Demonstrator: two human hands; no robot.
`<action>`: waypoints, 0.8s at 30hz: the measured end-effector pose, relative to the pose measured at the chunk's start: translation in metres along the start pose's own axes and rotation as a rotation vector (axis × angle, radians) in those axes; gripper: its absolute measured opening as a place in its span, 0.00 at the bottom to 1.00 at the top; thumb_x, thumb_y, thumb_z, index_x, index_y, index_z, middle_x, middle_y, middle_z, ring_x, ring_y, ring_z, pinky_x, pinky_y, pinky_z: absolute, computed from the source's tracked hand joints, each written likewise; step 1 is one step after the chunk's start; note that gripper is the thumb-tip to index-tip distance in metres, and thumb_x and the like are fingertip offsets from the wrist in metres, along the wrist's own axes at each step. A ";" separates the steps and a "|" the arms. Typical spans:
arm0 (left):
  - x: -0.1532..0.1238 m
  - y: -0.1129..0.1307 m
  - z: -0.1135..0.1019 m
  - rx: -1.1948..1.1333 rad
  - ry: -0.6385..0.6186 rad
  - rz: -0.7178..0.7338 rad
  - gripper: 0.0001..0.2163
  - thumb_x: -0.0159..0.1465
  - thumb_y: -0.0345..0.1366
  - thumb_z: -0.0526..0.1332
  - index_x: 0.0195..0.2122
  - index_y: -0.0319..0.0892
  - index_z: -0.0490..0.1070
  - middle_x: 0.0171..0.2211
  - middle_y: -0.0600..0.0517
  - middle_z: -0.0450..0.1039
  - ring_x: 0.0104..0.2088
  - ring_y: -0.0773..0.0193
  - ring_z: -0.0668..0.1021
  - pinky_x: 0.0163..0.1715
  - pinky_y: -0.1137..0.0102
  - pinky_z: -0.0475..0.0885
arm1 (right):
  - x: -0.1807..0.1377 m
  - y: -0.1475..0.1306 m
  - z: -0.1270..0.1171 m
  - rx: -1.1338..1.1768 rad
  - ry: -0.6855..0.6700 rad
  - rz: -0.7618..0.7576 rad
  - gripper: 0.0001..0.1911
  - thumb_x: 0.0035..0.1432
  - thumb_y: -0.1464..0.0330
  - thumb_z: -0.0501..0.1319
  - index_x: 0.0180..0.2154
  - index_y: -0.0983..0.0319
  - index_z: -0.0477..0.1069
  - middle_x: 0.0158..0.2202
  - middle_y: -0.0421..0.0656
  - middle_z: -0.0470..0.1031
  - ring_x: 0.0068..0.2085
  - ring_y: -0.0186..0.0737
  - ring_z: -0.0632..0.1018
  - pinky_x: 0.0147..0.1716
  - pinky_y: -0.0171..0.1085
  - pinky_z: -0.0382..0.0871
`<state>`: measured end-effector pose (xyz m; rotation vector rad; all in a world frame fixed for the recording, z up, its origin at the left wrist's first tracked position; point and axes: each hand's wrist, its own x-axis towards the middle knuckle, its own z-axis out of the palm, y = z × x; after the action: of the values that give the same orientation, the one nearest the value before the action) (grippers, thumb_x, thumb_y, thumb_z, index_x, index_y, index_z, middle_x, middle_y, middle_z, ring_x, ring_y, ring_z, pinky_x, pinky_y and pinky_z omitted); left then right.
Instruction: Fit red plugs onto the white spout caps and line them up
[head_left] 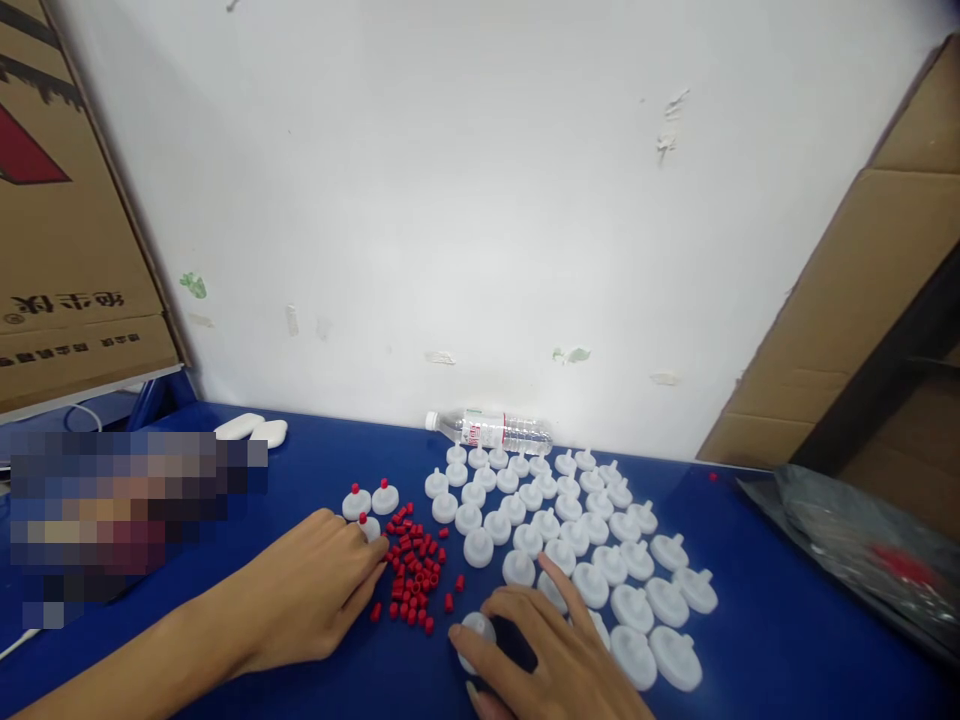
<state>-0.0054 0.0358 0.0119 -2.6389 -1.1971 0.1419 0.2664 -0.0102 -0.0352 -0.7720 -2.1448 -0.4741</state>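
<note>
Several white plastic discs with short stems (592,530) stand in rows on the blue table (750,560). A heap of small red caps (415,572) lies to their left. Behind the heap stand two white discs fitted with red caps (371,498). My left hand (322,590) rests palm down beside the heap, its fingertips closed on a third red-capped disc (366,524). My right hand (540,655) grips a white disc (478,632) at the near edge of the rows, forefinger stretched out toward the other discs.
A clear water bottle (495,430) lies on its side against the white wall. Cardboard boxes stand at the left (67,230) and right (862,300). Two white oval objects (251,430) sit at the back left. A dark plastic bag (862,545) lies at the right.
</note>
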 end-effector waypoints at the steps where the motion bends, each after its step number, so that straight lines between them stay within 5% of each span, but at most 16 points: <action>1: 0.000 0.000 0.000 -0.001 0.011 0.013 0.15 0.73 0.30 0.47 0.34 0.46 0.71 0.29 0.48 0.79 0.28 0.50 0.81 0.28 0.60 0.63 | -0.003 0.000 0.001 0.011 -0.014 -0.005 0.12 0.75 0.65 0.54 0.43 0.55 0.76 0.34 0.38 0.77 0.37 0.33 0.83 0.66 0.47 0.64; 8: 0.002 0.001 0.007 -0.080 0.247 0.027 0.16 0.78 0.33 0.45 0.37 0.46 0.70 0.30 0.54 0.78 0.25 0.57 0.81 0.25 0.63 0.61 | -0.031 -0.003 0.019 0.064 -0.054 0.015 0.10 0.71 0.72 0.57 0.39 0.54 0.74 0.38 0.35 0.76 0.42 0.30 0.83 0.70 0.52 0.53; 13: 0.000 0.004 0.013 -0.276 0.513 0.074 0.13 0.81 0.41 0.47 0.56 0.50 0.68 0.43 0.56 0.82 0.35 0.64 0.85 0.29 0.68 0.68 | -0.033 -0.004 0.017 0.015 -0.090 0.053 0.04 0.70 0.66 0.62 0.40 0.52 0.75 0.38 0.35 0.75 0.37 0.31 0.82 0.66 0.48 0.66; 17: -0.001 0.014 0.009 -0.384 0.703 0.157 0.11 0.81 0.37 0.51 0.57 0.48 0.70 0.48 0.53 0.83 0.46 0.67 0.85 0.35 0.74 0.72 | -0.023 -0.006 0.012 0.009 -0.028 0.006 0.02 0.69 0.63 0.64 0.40 0.51 0.75 0.35 0.35 0.74 0.35 0.31 0.80 0.63 0.49 0.70; 20: -0.003 0.023 0.003 -0.451 0.717 0.237 0.11 0.80 0.33 0.51 0.57 0.46 0.71 0.48 0.52 0.83 0.45 0.68 0.86 0.34 0.77 0.72 | -0.018 -0.007 0.004 0.008 -0.033 -0.002 0.02 0.68 0.62 0.67 0.39 0.50 0.75 0.34 0.35 0.74 0.36 0.32 0.81 0.62 0.48 0.70; 24: -0.008 0.034 0.000 -0.485 0.620 0.341 0.14 0.79 0.29 0.50 0.59 0.45 0.71 0.46 0.49 0.81 0.35 0.70 0.84 0.28 0.76 0.71 | -0.022 -0.008 -0.004 -0.055 -0.118 0.070 0.05 0.64 0.61 0.71 0.39 0.47 0.76 0.38 0.33 0.78 0.49 0.41 0.83 0.57 0.41 0.76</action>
<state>0.0138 0.0082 0.0034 -2.9056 -0.6200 -0.9473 0.2749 -0.0266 -0.0504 -0.9231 -2.2128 -0.4621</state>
